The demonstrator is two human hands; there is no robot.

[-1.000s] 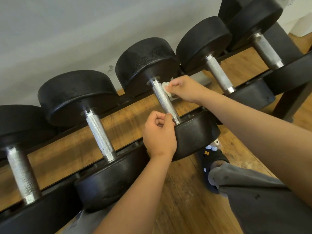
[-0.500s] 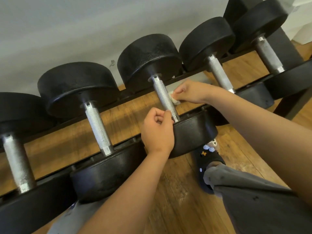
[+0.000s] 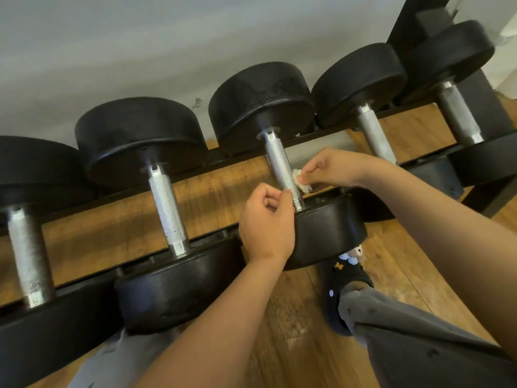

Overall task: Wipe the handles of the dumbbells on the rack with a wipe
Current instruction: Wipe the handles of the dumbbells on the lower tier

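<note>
Right hand [image 3: 334, 169] from 4 o'clock, fingers [image 3: 311, 170] pinching wipe [image 3: 301, 182] against middle handle [image 3: 280, 166] — left hand [image 3: 267, 224] at 7 o'clock, fingers curled empty, thumb on handle.

You've got 5 dumbbells [image 3: 140, 135] side by side across the rack [image 3: 221, 161]. Each has black round heads & a knurled silver handle, w/ the far head by the back rail and the near head at the front rail. On the mid one's handle [image 3: 279, 166], the wipe [image 3: 300, 184], a small crumpled white wad, sits against the right side, low down near the near head, pinched in your right hand [image 3: 333, 169]. Your left hand [image 3: 265, 225] has its fingers curled, thumb against the handle's low end on the left. The leftmost handle looks duller & blotchy.
</note>
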